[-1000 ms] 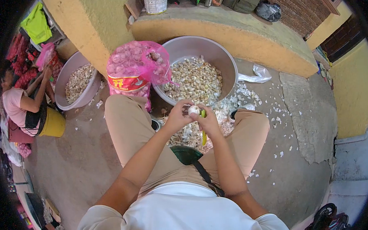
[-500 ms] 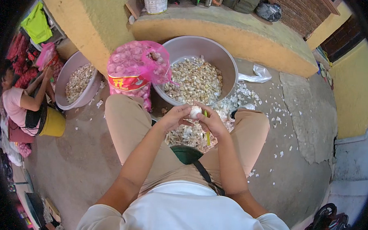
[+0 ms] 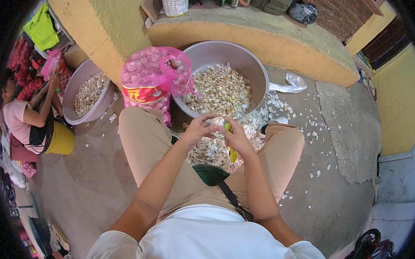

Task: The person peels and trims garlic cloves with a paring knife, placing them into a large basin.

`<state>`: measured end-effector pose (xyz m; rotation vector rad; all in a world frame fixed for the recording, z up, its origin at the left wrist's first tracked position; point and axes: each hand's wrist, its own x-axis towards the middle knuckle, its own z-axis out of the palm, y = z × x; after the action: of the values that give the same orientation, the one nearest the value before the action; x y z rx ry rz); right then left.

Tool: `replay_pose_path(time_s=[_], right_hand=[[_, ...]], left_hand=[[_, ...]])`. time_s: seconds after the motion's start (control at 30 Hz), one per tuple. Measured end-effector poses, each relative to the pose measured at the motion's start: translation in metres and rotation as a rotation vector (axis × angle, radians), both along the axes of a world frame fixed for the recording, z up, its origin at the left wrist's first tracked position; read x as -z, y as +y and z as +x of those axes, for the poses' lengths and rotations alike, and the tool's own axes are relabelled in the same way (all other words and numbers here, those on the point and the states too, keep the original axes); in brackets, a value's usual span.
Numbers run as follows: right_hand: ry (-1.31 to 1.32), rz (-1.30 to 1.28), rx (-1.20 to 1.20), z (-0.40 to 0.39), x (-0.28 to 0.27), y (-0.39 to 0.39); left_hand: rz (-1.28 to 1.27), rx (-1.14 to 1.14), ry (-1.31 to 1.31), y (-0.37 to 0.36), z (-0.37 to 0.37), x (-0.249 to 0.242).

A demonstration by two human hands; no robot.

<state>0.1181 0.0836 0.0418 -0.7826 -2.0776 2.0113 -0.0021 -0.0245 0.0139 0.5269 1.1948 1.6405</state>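
A white garlic bulb [image 3: 218, 122] sits between my two hands, above the tub's near rim. My left hand [image 3: 199, 130] has its fingers curled round the bulb's left side. In my right hand [image 3: 236, 136] is a slim yellow-green tool [image 3: 233, 154], which looks like a small knife; its working end is hidden. The right fingertips also touch the bulb. Below both hands lies a heap of garlic skins [image 3: 211, 153] between my knees. Just beyond, a big grey tub [image 3: 260, 76] holds many loose garlic cloves [image 3: 223, 88].
A pink net sack of garlic bulbs [image 3: 145, 71] stands left of the tub. Skin scraps [image 3: 282, 105] and a clear plastic bag [image 3: 294, 82] lie at right. Far left, a person [image 3: 30, 115] sits by a second tub [image 3: 105, 95]. A raised ledge [image 3: 267, 37] runs behind.
My fingers have shifted round the bulb, covering more of it. The yellow-green tool has turned in my right hand, showing a broader side. The seated person's hands have moved slightly.
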Motion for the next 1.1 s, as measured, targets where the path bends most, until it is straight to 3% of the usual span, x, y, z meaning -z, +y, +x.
replay_pose_path(time_s=[0.13, 0.33, 0.53, 1.1], right_hand=[[0.083, 0.037, 0.041, 0.0, 0.009, -0.004], [-0.014, 0.098, 0.005, 0.001, 0.004, 0.0], [-0.029, 0.295, 0.028, 0.0, 0.012, -0.002], [-0.038, 0.51, 0.114, -0.001, 0.013, -0.011]], left_hand=[[-0.043, -0.085, 0.028, 0.002, 0.0, 0.003], [-0.078, -0.17, 0.073, 0.002, -0.002, -0.001], [-0.042, -0.167, 0.09, 0.002, -0.002, 0.004], [-0.035, -0.191, 0.169, 0.002, -0.002, 0.006]])
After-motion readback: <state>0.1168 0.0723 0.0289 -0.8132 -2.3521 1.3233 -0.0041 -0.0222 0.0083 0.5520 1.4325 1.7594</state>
